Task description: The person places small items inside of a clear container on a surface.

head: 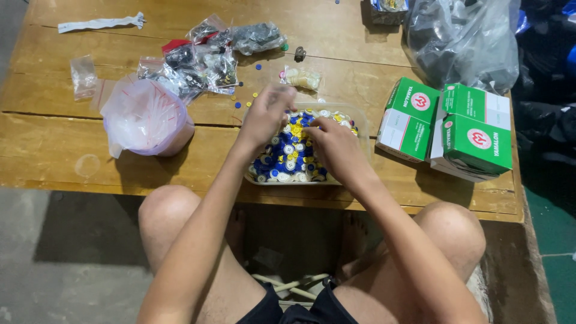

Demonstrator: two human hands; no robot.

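Observation:
A clear plastic tray [360,120] sits at the near edge of a wooden table [54,150]. It is filled with several blue, white and yellow buttons [288,157]. My left hand [266,114] hovers over the tray's far left side, fingers bunched and blurred. My right hand [336,147] rests in the buttons on the right, fingertips pinched together at a button. Whether the left hand holds anything I cannot tell.
A pinkish plastic bag bundle [147,117] lies left of the tray. Small bags of dark buttons [204,60] lie behind it. Green and white boxes [456,126] stand at the right. A large grey plastic bag [462,39] sits far right. Loose buttons [249,99] dot the table.

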